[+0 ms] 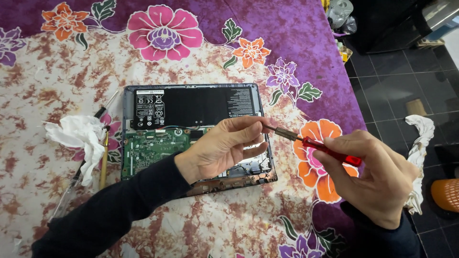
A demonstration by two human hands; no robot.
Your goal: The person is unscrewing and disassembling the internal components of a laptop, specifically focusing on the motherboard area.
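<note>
An opened laptop (191, 110) lies bottom-up on the flowered cloth, its black battery at the far side and a green circuit board (153, 145) nearer me. My right hand (375, 179) grips a red-handled screwdriver (330, 150) to the right of the laptop. My left hand (224, 145) hovers over the laptop's right half and pinches the screwdriver's metal tip (275, 130) between thumb and fingers. Both sleeves are dark.
A crumpled white tissue (79, 136) lies left of the laptop, with thin tools (103, 160) beside it. The purple flowered cloth (287, 38) covers the surface, whose right edge drops to a dark tiled floor (401, 81). A white rag (420, 138) and an orange basket (447, 193) sit there.
</note>
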